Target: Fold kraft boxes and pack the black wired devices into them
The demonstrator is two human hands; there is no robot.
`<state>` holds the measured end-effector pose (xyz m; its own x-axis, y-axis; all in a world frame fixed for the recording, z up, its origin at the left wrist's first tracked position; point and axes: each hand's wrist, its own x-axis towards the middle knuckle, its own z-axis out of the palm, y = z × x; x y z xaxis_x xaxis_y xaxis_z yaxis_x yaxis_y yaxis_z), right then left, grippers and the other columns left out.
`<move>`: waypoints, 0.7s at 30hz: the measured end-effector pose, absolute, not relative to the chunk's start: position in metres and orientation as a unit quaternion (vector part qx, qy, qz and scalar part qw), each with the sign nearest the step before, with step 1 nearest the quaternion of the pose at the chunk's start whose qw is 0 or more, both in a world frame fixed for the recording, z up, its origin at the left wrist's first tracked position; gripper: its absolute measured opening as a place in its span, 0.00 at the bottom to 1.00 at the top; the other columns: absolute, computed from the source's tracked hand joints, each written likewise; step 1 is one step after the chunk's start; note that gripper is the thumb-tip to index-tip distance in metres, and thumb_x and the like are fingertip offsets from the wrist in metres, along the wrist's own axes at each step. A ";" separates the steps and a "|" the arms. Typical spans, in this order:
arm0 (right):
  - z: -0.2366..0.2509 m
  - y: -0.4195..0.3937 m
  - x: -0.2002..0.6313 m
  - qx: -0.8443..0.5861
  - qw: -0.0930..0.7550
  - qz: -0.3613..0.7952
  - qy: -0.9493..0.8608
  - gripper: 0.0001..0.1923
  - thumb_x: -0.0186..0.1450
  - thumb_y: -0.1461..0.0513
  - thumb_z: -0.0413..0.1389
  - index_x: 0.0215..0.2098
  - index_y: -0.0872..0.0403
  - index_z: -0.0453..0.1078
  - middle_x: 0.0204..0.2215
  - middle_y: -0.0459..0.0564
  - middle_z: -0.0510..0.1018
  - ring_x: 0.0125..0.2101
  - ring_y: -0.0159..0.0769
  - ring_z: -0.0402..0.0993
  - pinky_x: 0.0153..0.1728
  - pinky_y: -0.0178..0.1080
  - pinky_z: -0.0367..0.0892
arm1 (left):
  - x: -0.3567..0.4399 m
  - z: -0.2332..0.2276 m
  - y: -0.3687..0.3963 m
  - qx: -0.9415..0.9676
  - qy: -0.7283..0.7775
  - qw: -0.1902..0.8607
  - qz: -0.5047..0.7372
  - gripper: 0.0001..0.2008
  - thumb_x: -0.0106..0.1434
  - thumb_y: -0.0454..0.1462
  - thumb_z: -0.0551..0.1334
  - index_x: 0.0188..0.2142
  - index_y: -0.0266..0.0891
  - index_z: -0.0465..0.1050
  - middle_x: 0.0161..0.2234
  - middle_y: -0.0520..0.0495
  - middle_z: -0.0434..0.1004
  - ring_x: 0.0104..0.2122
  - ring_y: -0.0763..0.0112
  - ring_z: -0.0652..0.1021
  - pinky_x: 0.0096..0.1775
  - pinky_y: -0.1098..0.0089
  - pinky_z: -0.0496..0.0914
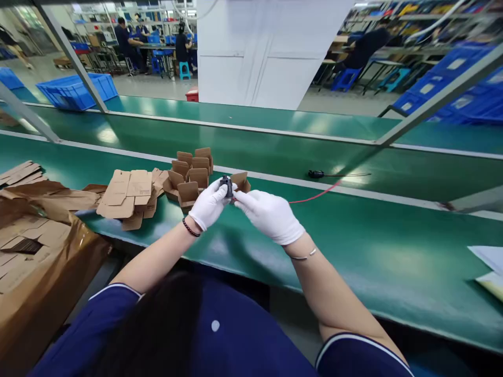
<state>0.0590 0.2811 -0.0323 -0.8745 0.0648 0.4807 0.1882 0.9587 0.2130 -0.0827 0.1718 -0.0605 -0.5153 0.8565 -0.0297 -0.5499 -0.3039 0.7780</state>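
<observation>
Both gloved hands met above the green bench [353,251]: the left hand [208,205] pinched a small black part [227,185], half hidden by fingers, while the right hand [269,214] gripped its lower end. Beyond, open cardboard boxes [190,175] stood; no writing was legible.

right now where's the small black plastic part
In the head view it sits centre frame, pinched between the white-gloved left hand and right hand: the small black plastic part, just right of the folded brown cardboard boxes.
</observation>
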 end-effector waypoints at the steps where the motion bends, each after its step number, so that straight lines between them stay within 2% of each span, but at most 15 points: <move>1: -0.031 0.286 0.065 -0.062 0.241 -0.124 -0.961 0.18 0.75 0.56 0.46 0.47 0.50 0.77 0.29 0.50 0.79 0.27 0.33 0.68 0.26 0.38 0.47 | -0.085 -0.066 0.168 0.227 0.401 0.446 0.767 0.20 0.59 0.40 0.71 0.50 0.38 0.74 0.46 0.45 0.79 0.42 0.69 0.79 0.50 0.66 0.71; 3: -0.026 0.297 0.070 -0.058 0.250 -0.107 -0.961 0.19 0.75 0.55 0.46 0.40 0.50 0.78 0.30 0.50 0.79 0.28 0.33 0.67 0.27 0.38 0.48 | -0.090 -0.074 0.161 0.273 0.452 0.440 0.726 0.26 0.56 0.43 0.72 0.53 0.40 0.73 0.49 0.45 0.78 0.44 0.67 0.78 0.53 0.63 0.70; 6: -0.024 0.314 0.061 -0.065 0.280 -0.040 -0.957 0.18 0.73 0.53 0.49 0.39 0.51 0.78 0.33 0.51 0.80 0.32 0.35 0.70 0.30 0.37 0.54 | -0.092 -0.078 0.156 0.348 0.523 0.449 0.636 0.31 0.56 0.46 0.72 0.57 0.39 0.72 0.54 0.41 0.76 0.52 0.58 0.76 0.58 0.57 0.67; 8: -0.030 0.322 0.048 -0.084 0.290 0.038 -0.953 0.17 0.72 0.52 0.51 0.39 0.51 0.79 0.35 0.51 0.81 0.35 0.36 0.72 0.34 0.36 0.59 | -0.090 -0.078 0.157 0.378 0.520 0.472 0.603 0.40 0.56 0.47 0.73 0.65 0.40 0.64 0.50 0.40 0.78 0.50 0.56 0.77 0.56 0.54 0.68; 10: -0.043 0.326 0.036 -0.107 0.269 0.125 -0.949 0.15 0.72 0.54 0.52 0.38 0.52 0.79 0.35 0.50 0.81 0.36 0.36 0.73 0.37 0.35 0.63 | -0.089 -0.078 0.159 0.380 0.484 0.501 0.608 0.51 0.54 0.48 0.74 0.71 0.44 0.49 0.44 0.42 0.79 0.45 0.58 0.80 0.53 0.53 0.70; 11: -0.051 0.326 0.032 -0.118 0.245 0.161 -0.949 0.15 0.72 0.55 0.52 0.37 0.52 0.78 0.36 0.49 0.81 0.37 0.36 0.74 0.39 0.35 0.64 | -0.089 -0.079 0.161 0.377 0.468 0.507 0.618 0.55 0.53 0.48 0.74 0.72 0.45 0.45 0.43 0.43 0.79 0.44 0.58 0.80 0.52 0.53 0.71; 12: -0.058 0.325 0.029 -0.128 0.215 0.184 -0.951 0.15 0.72 0.57 0.51 0.38 0.53 0.78 0.37 0.49 0.82 0.37 0.36 0.75 0.39 0.35 0.65 | -0.089 -0.080 0.162 0.374 0.459 0.505 0.627 0.56 0.52 0.47 0.75 0.71 0.45 0.45 0.45 0.43 0.79 0.45 0.58 0.80 0.53 0.53 0.71; 14: -0.071 0.318 0.031 -0.153 0.155 0.183 -0.959 0.15 0.73 0.59 0.49 0.44 0.53 0.78 0.40 0.50 0.82 0.39 0.36 0.75 0.39 0.34 0.65 | -0.093 -0.083 0.165 0.371 0.469 0.479 0.642 0.50 0.51 0.45 0.76 0.68 0.43 0.56 0.51 0.40 0.77 0.50 0.57 0.78 0.55 0.54 0.70; 17: -0.076 0.302 0.048 -0.179 0.079 0.102 -0.975 0.16 0.74 0.58 0.48 0.49 0.51 0.76 0.43 0.52 0.81 0.38 0.37 0.75 0.34 0.35 0.61 | -0.102 -0.090 0.170 0.374 0.553 0.392 0.633 0.34 0.54 0.41 0.72 0.60 0.38 0.68 0.56 0.39 0.74 0.53 0.56 0.76 0.57 0.55 0.69; 21: -0.056 0.282 0.067 -0.122 0.047 -0.001 -0.991 0.19 0.75 0.57 0.45 0.43 0.52 0.78 0.35 0.53 0.80 0.32 0.36 0.72 0.28 0.37 0.52 | -0.101 -0.098 0.175 0.445 0.734 0.190 0.477 0.23 0.56 0.34 0.67 0.53 0.39 0.74 0.51 0.42 0.76 0.51 0.58 0.77 0.57 0.56 0.71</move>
<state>0.0670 0.2824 -0.0562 -0.9660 0.2412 0.0934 0.2414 0.9704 -0.0095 -0.1011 0.1750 -0.0981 -0.5317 0.8342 0.1462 0.4722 0.1487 0.8689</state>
